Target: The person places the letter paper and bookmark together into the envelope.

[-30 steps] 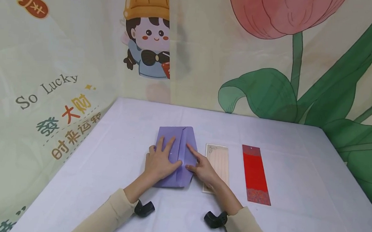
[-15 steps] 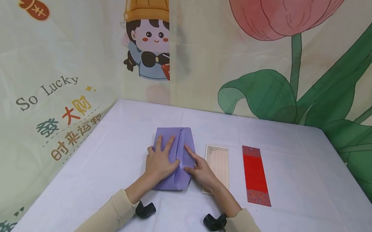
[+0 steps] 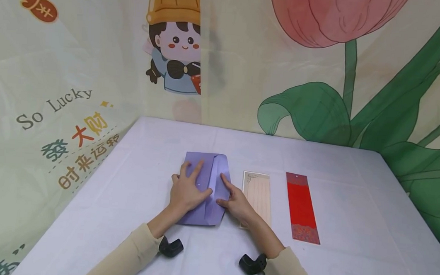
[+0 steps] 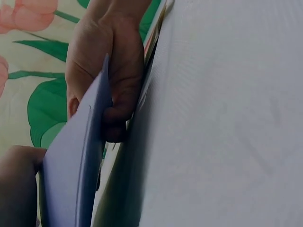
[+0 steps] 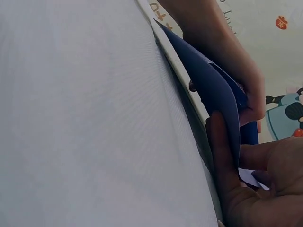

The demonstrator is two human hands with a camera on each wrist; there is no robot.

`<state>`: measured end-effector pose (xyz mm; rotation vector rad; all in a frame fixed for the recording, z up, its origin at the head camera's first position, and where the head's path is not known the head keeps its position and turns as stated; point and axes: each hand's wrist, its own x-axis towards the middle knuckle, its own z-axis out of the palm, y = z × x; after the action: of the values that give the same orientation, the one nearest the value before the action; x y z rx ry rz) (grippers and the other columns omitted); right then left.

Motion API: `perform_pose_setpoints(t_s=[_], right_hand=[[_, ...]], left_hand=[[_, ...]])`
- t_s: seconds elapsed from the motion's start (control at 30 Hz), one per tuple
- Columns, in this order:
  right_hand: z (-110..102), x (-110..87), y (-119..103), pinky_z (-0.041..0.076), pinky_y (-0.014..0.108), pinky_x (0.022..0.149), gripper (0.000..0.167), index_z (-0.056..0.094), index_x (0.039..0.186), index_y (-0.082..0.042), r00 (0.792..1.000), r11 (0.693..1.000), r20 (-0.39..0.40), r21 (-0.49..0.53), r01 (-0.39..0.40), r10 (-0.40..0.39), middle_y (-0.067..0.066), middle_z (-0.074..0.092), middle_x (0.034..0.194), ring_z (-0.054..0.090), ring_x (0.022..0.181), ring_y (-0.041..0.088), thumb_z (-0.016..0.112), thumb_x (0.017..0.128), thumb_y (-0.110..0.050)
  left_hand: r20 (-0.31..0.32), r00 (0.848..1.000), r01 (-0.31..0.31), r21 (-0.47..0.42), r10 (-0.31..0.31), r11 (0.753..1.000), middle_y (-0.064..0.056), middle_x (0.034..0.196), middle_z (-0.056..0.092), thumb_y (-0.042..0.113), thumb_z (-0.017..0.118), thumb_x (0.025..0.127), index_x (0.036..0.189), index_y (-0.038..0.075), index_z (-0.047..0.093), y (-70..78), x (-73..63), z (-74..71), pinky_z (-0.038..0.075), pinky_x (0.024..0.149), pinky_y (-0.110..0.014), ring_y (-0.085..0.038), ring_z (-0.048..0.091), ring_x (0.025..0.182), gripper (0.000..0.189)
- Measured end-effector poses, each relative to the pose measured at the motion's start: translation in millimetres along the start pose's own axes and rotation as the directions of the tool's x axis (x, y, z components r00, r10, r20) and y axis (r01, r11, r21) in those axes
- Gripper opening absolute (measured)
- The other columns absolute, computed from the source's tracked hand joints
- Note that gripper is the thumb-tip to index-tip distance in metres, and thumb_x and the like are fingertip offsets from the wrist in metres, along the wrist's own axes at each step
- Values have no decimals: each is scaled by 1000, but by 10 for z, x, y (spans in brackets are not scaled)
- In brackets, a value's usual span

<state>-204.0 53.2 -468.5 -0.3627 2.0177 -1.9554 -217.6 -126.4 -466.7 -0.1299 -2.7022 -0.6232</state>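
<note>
A purple paper envelope (image 3: pixel 196 213) is held just over the table, its flap side up and its folded flap along the right. My left hand (image 3: pixel 186 189) lies spread across its left part, thumb on the paper by the flap's edge. In the right wrist view, a left fingertip (image 5: pixel 192 86) shows below the envelope. My right hand (image 3: pixel 237 203) pinches the flap's right edge. Seen from the right wrist, the right thumb and a finger (image 5: pixel 218 135) stand on opposite faces of the flap. A white inner edge (image 5: pixel 253 178) shows near the thumb.
Right of the envelope lies a cream lined card (image 3: pixel 258 189), partly covered by my right forearm. Farther right lies a red strip with patterned ends (image 3: pixel 302 206). A white cloth covers the table (image 3: pixel 358 203), with printed curtains (image 3: pixel 231 71) behind and to the left.
My left fingers have bent a little more and the hand has moved slightly left. The envelope has come slightly nearer me. The right hand keeps its pinch; card and red strip stay put.
</note>
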Motion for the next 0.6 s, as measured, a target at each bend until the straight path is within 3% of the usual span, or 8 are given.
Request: perform_pose_setpoints(t_s=[0.13, 0.23, 0.4, 0.6], right_hand=[[16, 3, 7, 45, 36, 87, 81, 21, 147, -16, 1000, 1000, -15, -26, 12, -13, 28, 19, 146, 44, 117, 36, 59, 80, 11], [26, -3, 8, 43, 37, 90, 81, 21, 147, -15, 999, 998, -24, -62, 24, -26, 27, 19, 146, 42, 120, 36, 60, 80, 10], [40, -25, -16, 39, 39, 94, 80, 18, 148, -12, 999, 992, -16, -124, 32, -35, 27, 19, 147, 37, 125, 37, 59, 82, 7], [38, -21, -22, 44, 39, 89, 78, 20, 146, -3, 998, 978, -26, -199, 55, -62, 32, 31, 139, 49, 114, 35, 62, 81, 6]], left_hand=[[24, 999, 29, -44, -28, 999, -14, 140, 31, 50, 66, 62, 141, 29, 39, 9, -8, -46, 41, 60, -41, -39, 42, 85, 86], [16, 1000, 10, -67, -9, 998, -16, 141, 32, 44, 68, 60, 140, 24, 42, 28, -16, -62, 40, 66, -45, -43, 43, 88, 86], [14, 999, -33, -24, 33, 999, -21, 142, 32, 40, 70, 59, 139, 19, 43, 34, -32, -26, 36, 75, -50, -46, 43, 92, 87], [8, 1000, -23, -15, 23, 1000, -22, 142, 31, 38, 69, 62, 137, 18, 48, 37, -56, 3, 36, 76, -52, -47, 40, 95, 80]])
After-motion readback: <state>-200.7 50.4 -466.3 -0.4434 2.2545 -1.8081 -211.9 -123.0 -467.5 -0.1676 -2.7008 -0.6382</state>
